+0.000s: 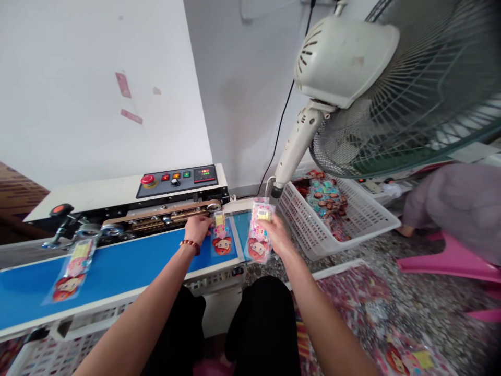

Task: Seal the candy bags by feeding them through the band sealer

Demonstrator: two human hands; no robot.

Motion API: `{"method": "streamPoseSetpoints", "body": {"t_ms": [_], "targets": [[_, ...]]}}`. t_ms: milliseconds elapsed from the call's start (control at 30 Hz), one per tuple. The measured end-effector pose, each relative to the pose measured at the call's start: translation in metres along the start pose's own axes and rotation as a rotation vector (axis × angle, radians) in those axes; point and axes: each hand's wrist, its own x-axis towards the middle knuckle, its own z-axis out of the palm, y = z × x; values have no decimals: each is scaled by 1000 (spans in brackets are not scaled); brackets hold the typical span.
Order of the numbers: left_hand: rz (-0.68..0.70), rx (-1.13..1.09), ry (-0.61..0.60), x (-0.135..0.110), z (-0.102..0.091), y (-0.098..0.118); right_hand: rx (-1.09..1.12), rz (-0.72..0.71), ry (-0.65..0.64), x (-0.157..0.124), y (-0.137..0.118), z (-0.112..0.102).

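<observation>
Stack (259, 250) was gripped in right hand (277, 235) at right end of belt (125, 269). Single pack (223, 246) was laid on belt, long axis crosswise, just right of left hand (198, 230), the nearer; whether pinched couldn't be told.

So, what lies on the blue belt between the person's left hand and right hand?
In the head view, one clear packet with a red-haired figure lies on the belt there, beside the left hand.
</observation>
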Motion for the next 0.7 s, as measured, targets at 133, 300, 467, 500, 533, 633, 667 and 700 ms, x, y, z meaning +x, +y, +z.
{"method": "streamPoseSetpoints", "body": {"t_ms": [133, 300, 467, 500, 533, 633, 667, 700], "targets": [[81, 137, 260, -17, -25, -24, 44, 35, -94, -3, 4, 16], [404, 108, 280, -47, 1, -17, 81, 44, -198, -9, 2, 22], [367, -191, -122, -42, 48, 3, 11, 20, -150, -13, 4, 20], [340, -260, -132, -39, 53, 5, -6, 10, -119, -13, 5, 19], [309, -319, -137, -37, 57, 5, -20, -2, -88, -13, 6, 18], [234, -407, -154, -32, 59, 5, -41, -29, -34, -11, 7, 15], [222, -412, -160, -32, 58, 5, -46, -34, -28, -11, 7, 15], [214, -409, -162, -31, 57, 5, -52, -37, -24, -10, 7, 14]]}}
